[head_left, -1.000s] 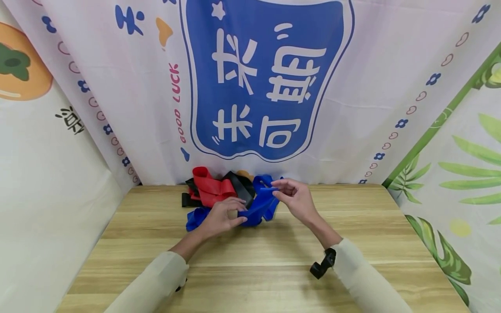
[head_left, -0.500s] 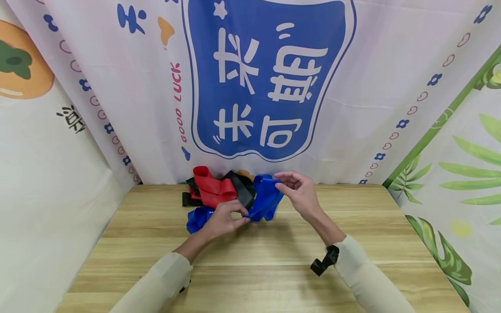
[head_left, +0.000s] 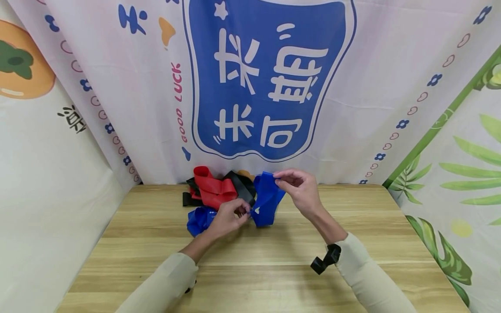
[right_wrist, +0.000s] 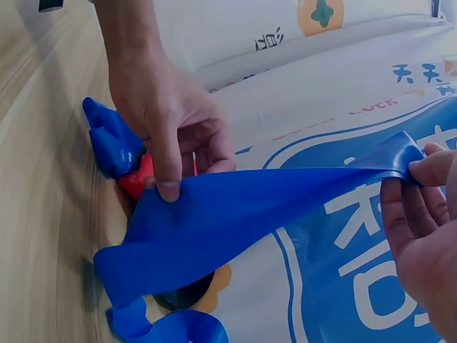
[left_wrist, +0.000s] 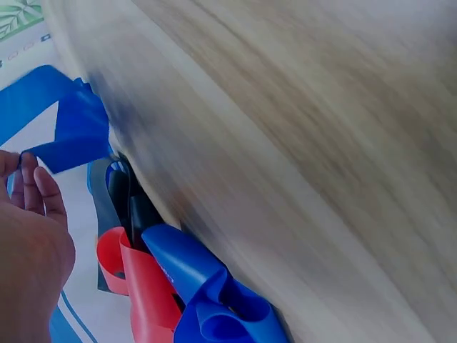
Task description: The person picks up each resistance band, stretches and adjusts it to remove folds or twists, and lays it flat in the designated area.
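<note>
A wide, flat blue resistance band [head_left: 268, 200] is stretched between both hands at the back of the table. My left hand [head_left: 227, 217] pinches its lower left edge; in the right wrist view the left thumb [right_wrist: 169, 187] lies on the band. Higher up, my right hand [head_left: 301, 189] pinches the top end between thumb and fingers, clearly seen in the right wrist view [right_wrist: 428, 229]. Part of the band droops in a loop toward the table. Just left of the left hand lies a second blue band [head_left: 198, 221], crumpled. The left hand hides part of it.
Behind the left hand, a red band [head_left: 213, 188] lies heaped with black bands [head_left: 243, 187] against the printed curtain [head_left: 156, 143]. The wooden table [head_left: 250, 278] reaches back to that curtain. A black strap device [head_left: 326, 259] sits on the right wrist.
My right hand has risen slightly, drawing the blue band's top end up. The left hand has shifted a little right, and the band now hangs wider and more upright between them.
</note>
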Available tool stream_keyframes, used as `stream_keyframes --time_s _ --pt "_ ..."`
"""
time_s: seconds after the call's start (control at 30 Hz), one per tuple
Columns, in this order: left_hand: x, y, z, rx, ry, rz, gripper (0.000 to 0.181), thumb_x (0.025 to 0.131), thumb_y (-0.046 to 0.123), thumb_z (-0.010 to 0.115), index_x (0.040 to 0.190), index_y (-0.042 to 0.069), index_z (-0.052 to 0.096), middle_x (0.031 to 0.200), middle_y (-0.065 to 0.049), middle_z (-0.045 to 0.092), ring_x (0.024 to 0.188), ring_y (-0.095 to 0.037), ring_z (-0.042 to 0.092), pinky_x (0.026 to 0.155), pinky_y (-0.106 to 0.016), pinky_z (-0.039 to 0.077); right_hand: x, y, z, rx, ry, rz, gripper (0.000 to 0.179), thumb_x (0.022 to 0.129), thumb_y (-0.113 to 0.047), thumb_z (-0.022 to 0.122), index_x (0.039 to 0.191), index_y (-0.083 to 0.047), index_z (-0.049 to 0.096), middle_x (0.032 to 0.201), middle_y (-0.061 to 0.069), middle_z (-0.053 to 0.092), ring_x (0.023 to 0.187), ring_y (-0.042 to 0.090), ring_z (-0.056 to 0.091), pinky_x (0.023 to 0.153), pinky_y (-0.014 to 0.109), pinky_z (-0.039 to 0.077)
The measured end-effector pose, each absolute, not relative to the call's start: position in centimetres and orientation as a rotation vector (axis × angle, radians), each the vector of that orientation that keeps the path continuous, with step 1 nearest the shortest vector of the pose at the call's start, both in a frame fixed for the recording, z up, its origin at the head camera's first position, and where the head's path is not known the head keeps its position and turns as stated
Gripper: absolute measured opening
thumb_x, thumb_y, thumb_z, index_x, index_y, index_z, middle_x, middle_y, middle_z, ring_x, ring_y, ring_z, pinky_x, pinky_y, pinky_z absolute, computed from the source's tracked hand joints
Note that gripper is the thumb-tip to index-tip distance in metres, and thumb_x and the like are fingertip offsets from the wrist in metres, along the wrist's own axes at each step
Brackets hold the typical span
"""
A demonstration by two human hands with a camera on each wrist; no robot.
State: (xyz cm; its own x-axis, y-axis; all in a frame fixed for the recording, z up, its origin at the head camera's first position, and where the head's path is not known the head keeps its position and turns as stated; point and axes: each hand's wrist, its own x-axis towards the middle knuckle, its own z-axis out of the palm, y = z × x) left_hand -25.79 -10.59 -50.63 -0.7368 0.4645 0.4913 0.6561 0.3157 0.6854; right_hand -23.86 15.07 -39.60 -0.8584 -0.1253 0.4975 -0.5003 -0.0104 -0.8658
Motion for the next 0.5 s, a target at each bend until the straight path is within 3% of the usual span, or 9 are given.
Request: stream_keyframes --time_s 0.27,0.5 --pt "-25.7 -10.0 -50.2 -0.91 -2.423 -1.487 0.021 0.087 -0.012 0.07 0.099 0.004 0.064 0.111 -0.016 0.078 0.079 -0.016 0.069 0.07 -0.026 0.06 -23.8 15.0 -39.0 0.647 -2.006 1.959 0.014 0.095 0.009 0.071 0.109 0.011 0.075 0.099 -0.005 0.078 0.082 0.013 0.067 0.073 0.02 0.058" --pt "-25.1 -9.3 -49.6 -0.905 -2.495 -1.608 0.023 0.088 -0.012 0.064 0.094 0.009 0.059 0.126 -0.017 0.074 0.083 -0.016 0.066 0.068 -0.024 0.054 -23.6 15.0 -38.4 0.659 -1.953 2.03 0.017 0.096 0.008 0.07 0.112 0.015 0.071 0.099 -0.003 0.077 0.08 0.015 0.064 0.071 0.019 0.057"
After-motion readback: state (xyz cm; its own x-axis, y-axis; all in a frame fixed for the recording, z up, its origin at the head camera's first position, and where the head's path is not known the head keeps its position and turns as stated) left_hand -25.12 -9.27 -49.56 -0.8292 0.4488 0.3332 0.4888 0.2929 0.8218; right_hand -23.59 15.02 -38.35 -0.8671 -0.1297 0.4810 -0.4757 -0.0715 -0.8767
